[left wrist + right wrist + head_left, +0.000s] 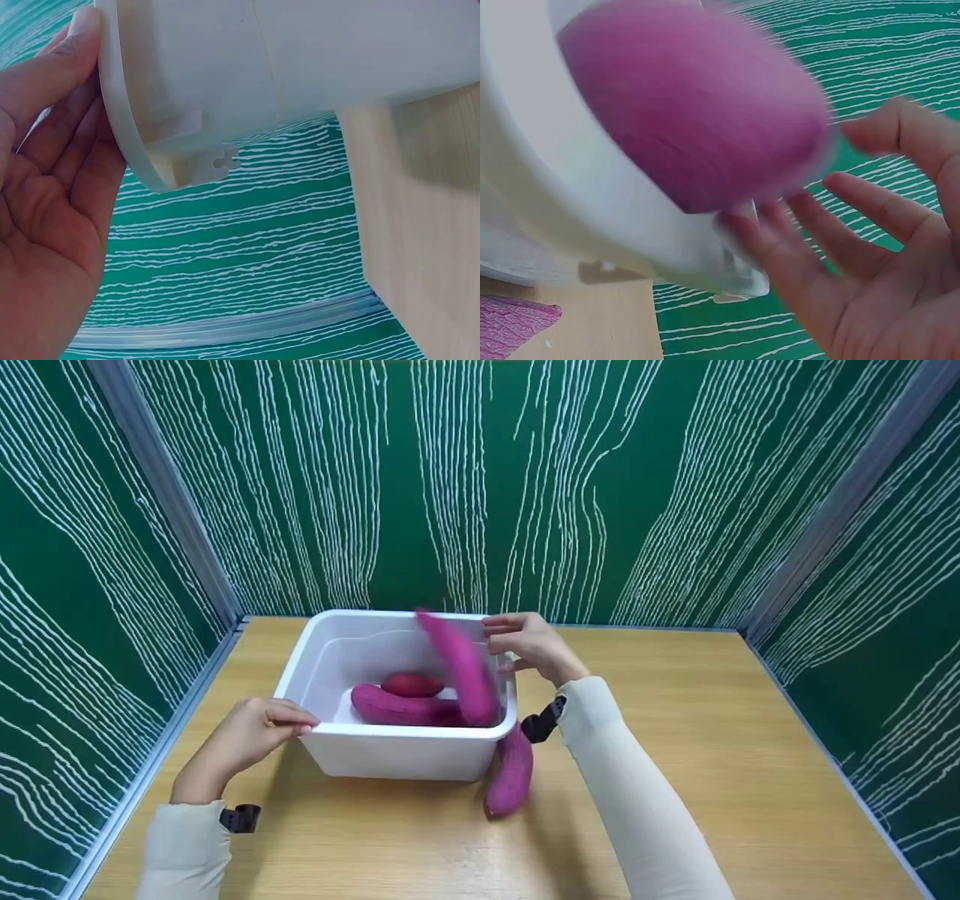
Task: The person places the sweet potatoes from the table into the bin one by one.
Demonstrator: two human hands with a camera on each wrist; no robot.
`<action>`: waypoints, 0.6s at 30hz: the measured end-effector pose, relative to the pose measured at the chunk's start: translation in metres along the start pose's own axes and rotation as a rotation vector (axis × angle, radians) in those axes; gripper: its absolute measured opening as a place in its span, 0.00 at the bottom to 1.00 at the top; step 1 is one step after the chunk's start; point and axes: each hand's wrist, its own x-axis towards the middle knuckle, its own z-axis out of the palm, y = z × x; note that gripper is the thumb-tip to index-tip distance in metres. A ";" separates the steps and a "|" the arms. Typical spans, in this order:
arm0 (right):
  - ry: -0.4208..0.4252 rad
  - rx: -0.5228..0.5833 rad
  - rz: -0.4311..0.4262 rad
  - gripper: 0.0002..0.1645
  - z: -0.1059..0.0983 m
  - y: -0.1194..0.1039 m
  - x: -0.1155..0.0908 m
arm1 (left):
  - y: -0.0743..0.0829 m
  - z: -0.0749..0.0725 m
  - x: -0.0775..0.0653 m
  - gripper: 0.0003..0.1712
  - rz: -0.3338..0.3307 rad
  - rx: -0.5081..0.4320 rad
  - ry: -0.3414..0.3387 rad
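A white plastic bin [405, 754] stands on the table. My left hand [251, 735] pinches its near-left rim between thumb and fingers. At the bin's right side, my right hand [536, 646] has its fingers spread. A blurred, magenta sweet potato [463, 671] tilts over the bin's right part, just beside those fingers; the right wrist view shows its blunt end close to the fingertips, not gripped. Inside the bin lie a long purple sweet potato [394, 705] and a shorter, redder one [412, 684]. One more sweet potato [511, 776] rests outside, against the bin's right corner.
The wooden table [675, 720] extends to the right and in front of the bin. Green panels [510, 510] with white wavy lines enclose the back and sides, joined by grey metal posts [832, 495].
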 end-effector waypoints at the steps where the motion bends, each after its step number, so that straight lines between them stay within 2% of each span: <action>1: 0.001 0.009 -0.003 0.29 0.000 -0.001 -0.001 | 0.000 0.000 0.000 0.10 -0.004 -0.001 0.000; 9: -0.006 0.004 -0.020 0.24 -0.006 0.002 -0.006 | 0.000 -0.002 0.000 0.11 -0.020 -0.003 -0.016; 18: 0.010 -0.007 -0.013 0.26 -0.012 0.009 -0.014 | 0.002 -0.001 0.000 0.11 -0.022 -0.006 -0.011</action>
